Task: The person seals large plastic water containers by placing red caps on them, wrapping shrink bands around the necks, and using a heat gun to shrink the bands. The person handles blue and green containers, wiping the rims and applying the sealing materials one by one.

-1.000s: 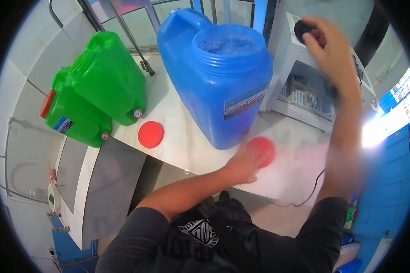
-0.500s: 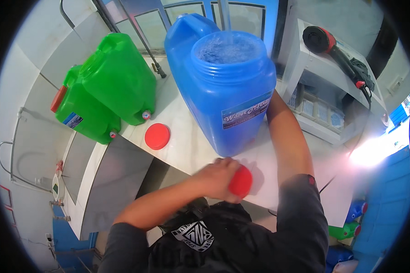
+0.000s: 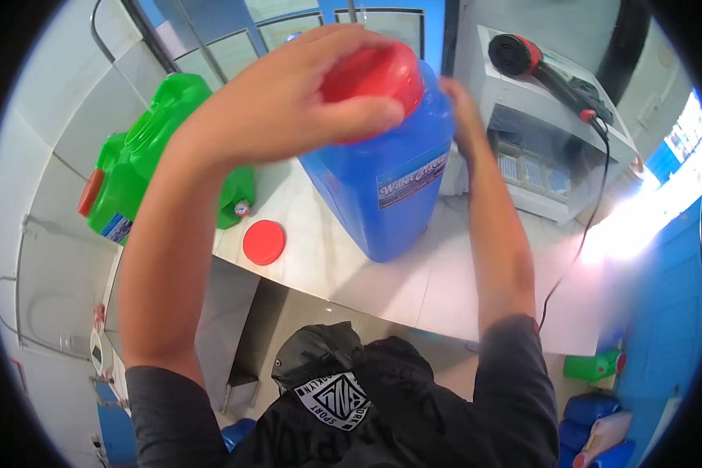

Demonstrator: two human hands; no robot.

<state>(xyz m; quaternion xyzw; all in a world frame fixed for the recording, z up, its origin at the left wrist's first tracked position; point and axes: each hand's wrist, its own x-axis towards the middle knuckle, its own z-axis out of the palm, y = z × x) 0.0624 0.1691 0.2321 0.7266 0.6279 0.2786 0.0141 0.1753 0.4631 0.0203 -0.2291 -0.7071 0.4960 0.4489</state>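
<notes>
A person's left hand grasps a red screw cap over the top of a large blue jug, upper center of the frame, thumb along the near rim and palm to the left; the hand and cap hide the jug's mouth, so whether the cap is seated on it cannot be told. The right hand is at the jug's upper right side, its fingertips partly lost behind the blue wall, and whether it grips or merely rests there cannot be told. The jug stands upright on a pale tabletop, a printed label on its near face. A second red cap lies flat left of the jug's base. At left in the frame, two green jugs stand side by side, partly covered by the left forearm, a red cap on the outer one. At upper right, a black-and-red heat gun lies atop a white cabinet, its dark cord trailing downward. Green and blue containers are gathered at lower right.
</notes>
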